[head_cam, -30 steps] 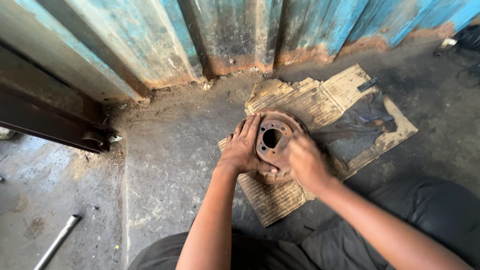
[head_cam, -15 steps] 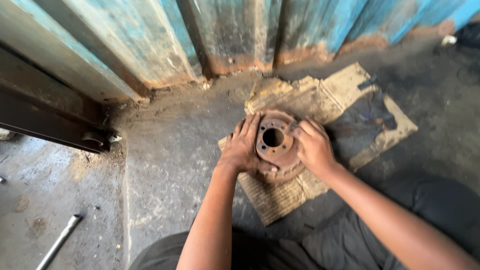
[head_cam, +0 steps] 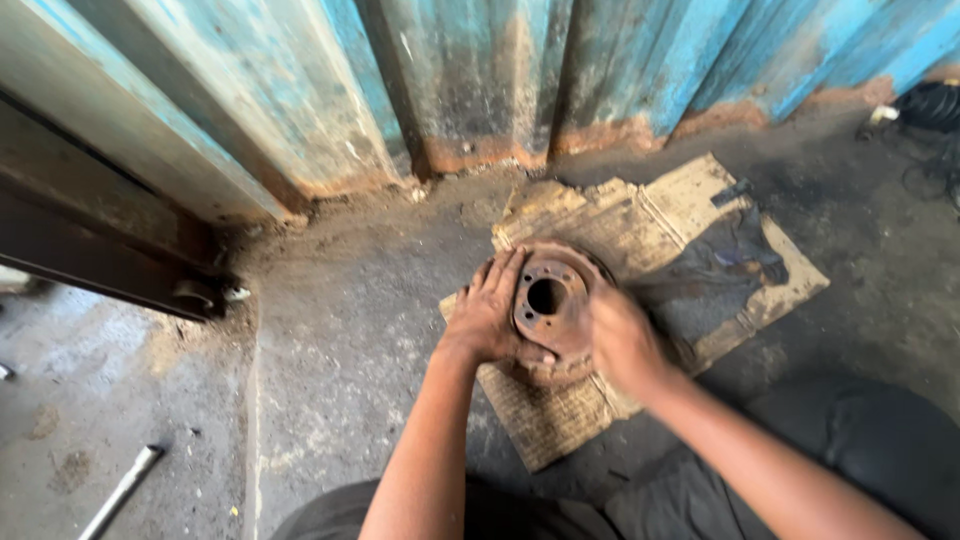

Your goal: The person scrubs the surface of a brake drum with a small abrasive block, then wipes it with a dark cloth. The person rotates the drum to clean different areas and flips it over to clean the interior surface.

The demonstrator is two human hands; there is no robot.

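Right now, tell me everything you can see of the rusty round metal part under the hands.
The rusty disc is a round, brown-orange metal part, like a brake drum or hub, with a large centre hole and smaller holes ringed around it. It lies flat, face up, on the torn cardboard on the concrete floor, close to the blue corrugated wall. The left hand grips its left edge, fingers spread; the right hand covers its right rim. Its underside is hidden.
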